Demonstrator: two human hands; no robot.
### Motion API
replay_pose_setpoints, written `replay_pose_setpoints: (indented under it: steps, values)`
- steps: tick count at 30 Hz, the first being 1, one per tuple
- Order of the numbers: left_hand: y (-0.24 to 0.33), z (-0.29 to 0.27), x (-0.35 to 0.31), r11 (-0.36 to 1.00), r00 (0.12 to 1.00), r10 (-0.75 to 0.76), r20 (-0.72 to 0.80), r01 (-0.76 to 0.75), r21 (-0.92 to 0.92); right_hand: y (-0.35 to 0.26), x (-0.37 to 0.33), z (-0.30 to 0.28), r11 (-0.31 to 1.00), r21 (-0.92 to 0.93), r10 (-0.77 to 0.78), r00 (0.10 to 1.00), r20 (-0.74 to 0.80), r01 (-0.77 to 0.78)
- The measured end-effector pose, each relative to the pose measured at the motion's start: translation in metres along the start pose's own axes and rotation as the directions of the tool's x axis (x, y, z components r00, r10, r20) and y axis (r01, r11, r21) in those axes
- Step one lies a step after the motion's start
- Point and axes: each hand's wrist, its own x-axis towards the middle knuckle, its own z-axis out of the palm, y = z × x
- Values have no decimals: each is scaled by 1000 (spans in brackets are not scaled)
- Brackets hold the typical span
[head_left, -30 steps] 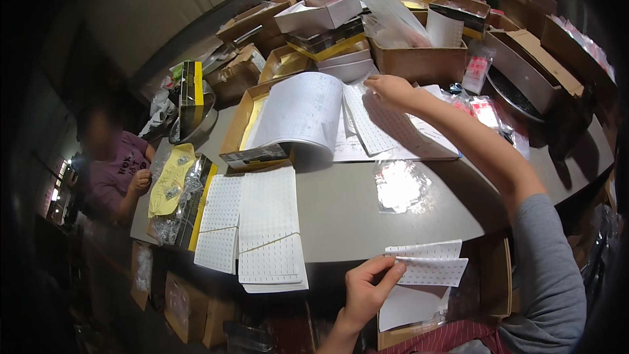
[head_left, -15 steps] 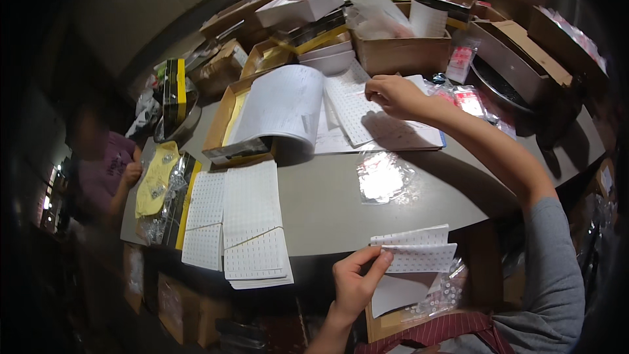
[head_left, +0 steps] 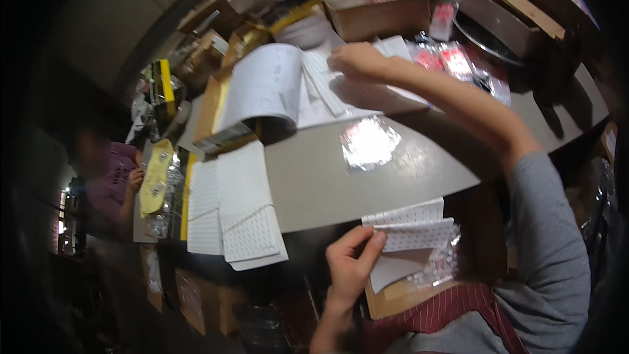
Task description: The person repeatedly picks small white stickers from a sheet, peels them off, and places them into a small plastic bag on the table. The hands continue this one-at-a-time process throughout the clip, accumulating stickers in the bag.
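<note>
My left hand [head_left: 350,263] pinches a small stack of white dotted sheets [head_left: 409,229] by their left end, held low in front of the table's near edge. My right arm stretches far across the grey table [head_left: 327,177]. My right hand [head_left: 357,62] rests on flat white sheets [head_left: 341,88] spread at the back of the table, fingers curled on the top one; whether it grips the sheet is unclear. A curled white sheet [head_left: 265,88] arches over a cardboard tray just left of that hand.
A shiny clear plastic bag [head_left: 369,142] lies mid-table. White dotted sheets [head_left: 232,206] overlap at the near left edge. Cardboard boxes [head_left: 380,16] and red-and-clear packets [head_left: 452,59] crowd the back. A person in a purple top [head_left: 108,180] sits at far left. A cardboard box [head_left: 400,292] sits by my lap.
My left hand has brought the dotted sheets a little lower and closer. My right hand stays on the spread sheets, shifted slightly left. The view has tilted toward the table.
</note>
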Motion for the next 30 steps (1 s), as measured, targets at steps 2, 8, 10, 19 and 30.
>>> replay_pose_setpoints:
  steps: [2, 8, 10, 19, 30]
  values:
    - [6, -1, -4, 1000, 1000, 3, 1, -3, 16, -29, -33, -43, 941, 287, -161, 983, -85, 179]
    - [9, 11, 4, 988, 988, 49, 149, -70, 137, -64, -164, -116, 888, 365, -352, 925, 144, 281]
    - [12, 18, 8, 974, 970, 122, 212, -158, 160, -63, -184, -117, 894, 330, -362, 923, 135, 302]
    - [18, 29, 3, 912, 933, 252, 258, -318, 258, -140, -205, -148, 734, 679, -75, 995, 72, 6]
    - [20, 34, -7, 827, 908, 327, 261, -408, 386, -168, -208, -146, 672, 691, -42, 918, 394, -266]
